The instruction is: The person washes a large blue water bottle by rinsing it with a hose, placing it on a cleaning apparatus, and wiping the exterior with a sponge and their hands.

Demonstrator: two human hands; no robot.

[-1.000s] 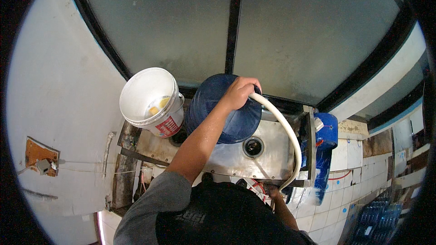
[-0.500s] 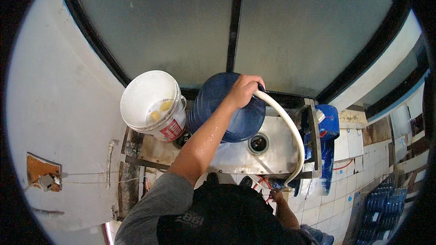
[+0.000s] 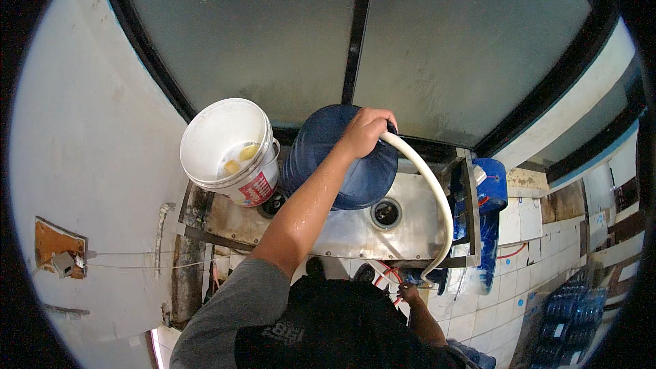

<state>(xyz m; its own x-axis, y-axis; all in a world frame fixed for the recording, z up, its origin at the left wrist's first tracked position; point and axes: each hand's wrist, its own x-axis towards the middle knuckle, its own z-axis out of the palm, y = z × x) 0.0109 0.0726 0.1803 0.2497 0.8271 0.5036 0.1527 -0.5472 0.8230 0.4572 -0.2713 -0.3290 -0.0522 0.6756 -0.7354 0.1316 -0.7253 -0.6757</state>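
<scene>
A big blue water jug [image 3: 355,178] stands on a steel sink top [image 3: 410,229]. My left hand [image 3: 365,130] reaches up over the jug and grips the end of a white hose [image 3: 437,198] at the jug's top. The hose curves down the right side to a blue fitting below the sink edge. My right hand [image 3: 410,294] is low by that fitting with its fingers curled; its grip is hidden.
A white bucket [image 3: 229,150] holding a little liquid and yellow pieces sits left of the jug. A drain hole [image 3: 386,213] lies right of the jug. A blue container [image 3: 488,195] stands at the sink's right end, and stacked blue jugs [image 3: 567,307] at lower right. Frosted window panes rise behind.
My left hand stays on the hose at the jug's top. The view has shifted slightly; nothing else has visibly moved.
</scene>
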